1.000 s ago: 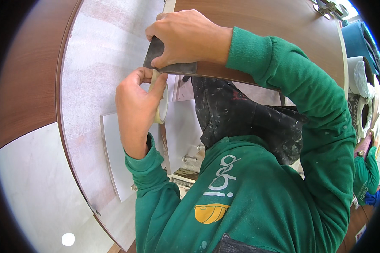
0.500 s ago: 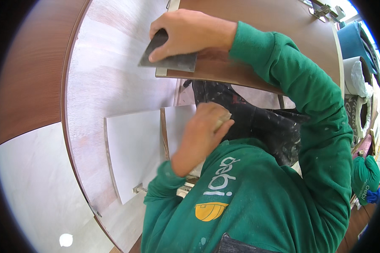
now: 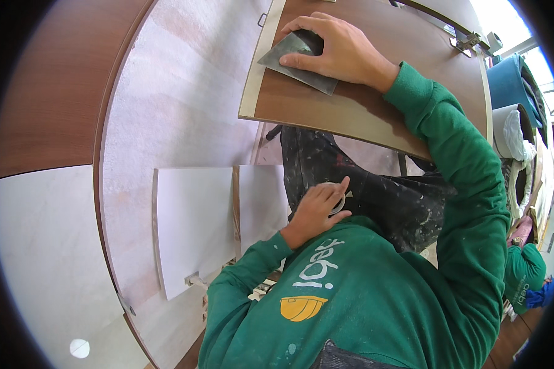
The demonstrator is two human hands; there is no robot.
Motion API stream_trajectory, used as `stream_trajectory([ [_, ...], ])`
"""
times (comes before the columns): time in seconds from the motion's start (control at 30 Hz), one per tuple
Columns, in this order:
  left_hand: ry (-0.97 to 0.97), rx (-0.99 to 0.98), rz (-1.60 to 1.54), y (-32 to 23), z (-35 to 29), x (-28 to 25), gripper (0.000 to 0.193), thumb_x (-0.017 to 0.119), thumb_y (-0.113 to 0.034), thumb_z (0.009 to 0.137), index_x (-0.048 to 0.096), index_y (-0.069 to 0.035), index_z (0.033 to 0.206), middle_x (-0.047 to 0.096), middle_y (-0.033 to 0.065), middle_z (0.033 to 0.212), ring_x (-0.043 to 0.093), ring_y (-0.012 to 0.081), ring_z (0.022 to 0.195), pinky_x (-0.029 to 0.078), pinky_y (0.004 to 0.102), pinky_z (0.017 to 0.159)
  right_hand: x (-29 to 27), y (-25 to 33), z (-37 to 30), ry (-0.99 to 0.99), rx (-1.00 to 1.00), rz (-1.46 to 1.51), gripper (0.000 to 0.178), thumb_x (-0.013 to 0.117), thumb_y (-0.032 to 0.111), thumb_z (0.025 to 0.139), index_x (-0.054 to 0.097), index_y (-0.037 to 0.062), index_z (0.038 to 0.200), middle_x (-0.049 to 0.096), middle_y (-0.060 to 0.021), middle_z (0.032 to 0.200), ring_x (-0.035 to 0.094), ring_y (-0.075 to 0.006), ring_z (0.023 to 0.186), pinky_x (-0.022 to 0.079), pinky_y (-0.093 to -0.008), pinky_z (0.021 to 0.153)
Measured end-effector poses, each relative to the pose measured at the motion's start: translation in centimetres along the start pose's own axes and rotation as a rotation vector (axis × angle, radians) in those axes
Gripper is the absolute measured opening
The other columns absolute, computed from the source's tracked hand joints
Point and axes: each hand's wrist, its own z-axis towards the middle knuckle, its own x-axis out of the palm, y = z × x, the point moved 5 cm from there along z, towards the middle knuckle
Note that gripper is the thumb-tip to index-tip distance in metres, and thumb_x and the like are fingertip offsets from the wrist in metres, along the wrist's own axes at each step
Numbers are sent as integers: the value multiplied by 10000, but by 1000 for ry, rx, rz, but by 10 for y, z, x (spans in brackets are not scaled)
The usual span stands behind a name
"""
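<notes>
My right hand (image 3: 349, 54) grips a flat grey scraper (image 3: 282, 51) with a broad blade, thumb on the near face. The blade lies over the left part of a brown wood-look panel (image 3: 351, 107), beside the pale strip (image 3: 250, 98) along its left edge. Close to my body, over my dark trousers (image 3: 381, 190), my left hand (image 3: 314, 210) curls around a small round thing with a pale rim, seemingly a roll of tape (image 3: 338, 206). The fingers hide most of it.
Two white boards (image 3: 197, 227) stand left of my body, by a long whitish surface (image 3: 141, 135). A metal hinge (image 3: 466, 44) sits at the panel's far right. Large rolls (image 3: 512, 126) are stacked at right, near a person in a green top (image 3: 524, 270).
My right hand and the scraper have moved right, from the panel's near left corner farther onto its face. My left hand has shifted slightly right and nearer my body, still around the round thing.
</notes>
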Motion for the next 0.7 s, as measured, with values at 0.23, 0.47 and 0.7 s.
stream_trajectory([
  [0.23, -938, -321, -318, 62, 33, -162, 699, 709, -241, 984, 363, 23, 1530, 595, 133, 1305, 604, 203, 1030, 479, 356, 908, -2, 0, -5, -38, 23, 5, 544, 737, 587, 842, 722, 182, 1206, 693, -130, 1119, 687, -334, 1033, 540, -430, 902],
  [0.47, -659, -492, -673, 76, 61, -179, 545, 671, -253, 1007, 544, 94, 1407, 711, 99, 1052, 632, 144, 866, 482, 289, 769, -3, 1, -5, -50, 37, 57, 565, 748, 594, 834, 721, 170, 1207, 696, -136, 1128, 691, -339, 1023, 547, -431, 896],
  [0.7, -718, -505, -761, 72, 67, -182, 444, 596, -236, 1043, 612, 98, 1336, 719, 87, 938, 642, 142, 791, 492, 287, 730, -14, -1, -1, -109, 28, 143, 584, 753, 564, 845, 711, 124, 1226, 692, -175, 1128, 687, -355, 1037, 541, -437, 926],
])
